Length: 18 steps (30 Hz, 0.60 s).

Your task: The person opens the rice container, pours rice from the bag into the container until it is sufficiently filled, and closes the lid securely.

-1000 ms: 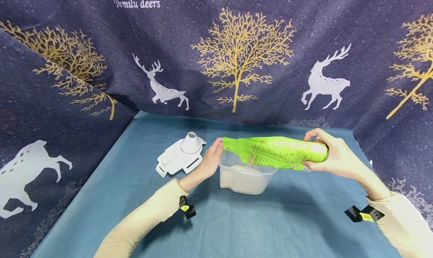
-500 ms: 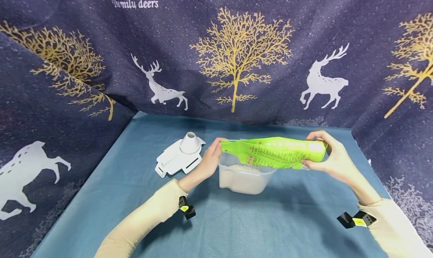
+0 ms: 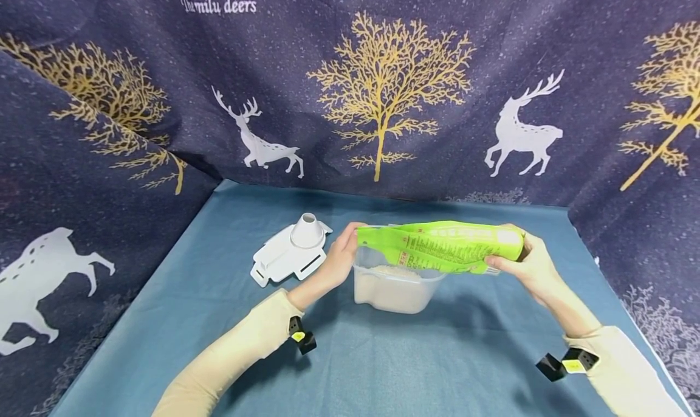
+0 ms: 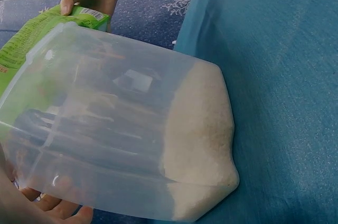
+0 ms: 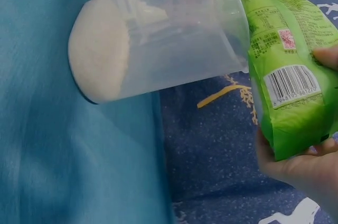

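A green printed bag (image 3: 454, 247) lies almost level over the mouth of a clear plastic container (image 3: 430, 290). My right hand (image 3: 531, 265) holds the bag's bottom end, thumb on the front and fingers round the base, beside the barcode seen in the right wrist view. At the opposite end, my left hand (image 3: 340, 259) grips the container near its rim, right by the bag's open end. In the left wrist view, its fingers (image 4: 63, 208) curl along the container's side. White, rice-like grain (image 5: 100, 49) fills the lower part of the container. The bag's mouth is hidden from the wrist views.
Left of the container, a white plastic lid (image 3: 284, 256) rests on the blue cloth (image 3: 350, 368), with a white cone-shaped spout (image 3: 308, 231) on it. A dark curtain with deer and trees (image 3: 383, 89) hangs behind the table.
My right hand and forearm have shifted left, and its fingers have moved closer round the bag's bottom end. The left hand and container keep their place.
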Each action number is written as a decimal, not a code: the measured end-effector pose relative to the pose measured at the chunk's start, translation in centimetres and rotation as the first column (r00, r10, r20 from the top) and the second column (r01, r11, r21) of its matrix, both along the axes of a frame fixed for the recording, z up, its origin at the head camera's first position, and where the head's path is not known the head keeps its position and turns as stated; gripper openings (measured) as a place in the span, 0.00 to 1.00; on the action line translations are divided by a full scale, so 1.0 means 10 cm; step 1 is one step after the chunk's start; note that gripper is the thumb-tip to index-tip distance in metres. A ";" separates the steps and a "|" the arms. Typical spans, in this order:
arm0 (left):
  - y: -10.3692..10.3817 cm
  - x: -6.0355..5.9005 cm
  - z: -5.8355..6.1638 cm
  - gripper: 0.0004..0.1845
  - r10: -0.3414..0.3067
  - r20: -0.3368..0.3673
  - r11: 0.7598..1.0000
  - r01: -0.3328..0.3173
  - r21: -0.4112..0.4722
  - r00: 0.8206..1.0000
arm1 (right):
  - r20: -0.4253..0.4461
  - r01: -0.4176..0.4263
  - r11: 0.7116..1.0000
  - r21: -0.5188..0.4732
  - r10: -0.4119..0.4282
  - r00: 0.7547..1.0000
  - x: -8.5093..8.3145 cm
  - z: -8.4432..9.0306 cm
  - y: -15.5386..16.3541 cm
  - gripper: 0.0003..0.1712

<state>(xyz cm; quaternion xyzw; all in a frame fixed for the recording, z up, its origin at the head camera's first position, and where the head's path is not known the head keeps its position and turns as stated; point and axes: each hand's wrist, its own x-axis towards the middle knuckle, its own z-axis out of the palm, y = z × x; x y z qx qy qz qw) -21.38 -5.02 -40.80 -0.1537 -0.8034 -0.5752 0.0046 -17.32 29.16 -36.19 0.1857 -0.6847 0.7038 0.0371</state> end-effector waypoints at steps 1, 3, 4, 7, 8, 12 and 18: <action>0.00 0.00 0.00 0.18 0.004 -0.002 1.000 -0.004 -0.002 1.000 | -0.007 -0.011 1.000 0.017 0.011 1.000 0.00 0.00 0.00 0.31; 0.00 0.00 0.01 0.18 0.014 -0.004 1.000 -0.014 -0.005 1.000 | -0.022 -0.033 0.997 0.068 0.035 0.999 0.00 0.01 0.01 0.32; 0.01 0.00 0.01 0.18 0.017 -0.003 1.000 -0.017 -0.003 1.000 | -0.028 -0.046 0.994 0.100 0.049 0.998 -0.01 0.02 0.02 0.32; 0.01 0.01 0.00 0.17 0.022 0.002 1.000 -0.022 -0.004 1.000 | -0.032 -0.092 0.975 0.202 0.100 0.994 -0.01 0.04 0.06 0.32; 0.01 0.01 0.00 0.17 0.024 0.003 1.000 -0.024 -0.006 1.000 | -0.026 -0.110 0.968 0.226 0.119 0.993 -0.02 0.05 0.07 0.32; 0.00 0.01 -0.02 0.17 0.027 -0.011 0.999 -0.027 -0.018 1.000 | 0.005 -0.162 0.937 0.310 0.169 0.986 -0.03 0.06 0.12 0.32; -0.01 0.00 -0.02 0.18 0.001 -0.024 1.000 -0.001 -0.009 1.000 | 0.027 -0.188 0.922 0.337 0.190 0.981 -0.05 0.07 0.13 0.32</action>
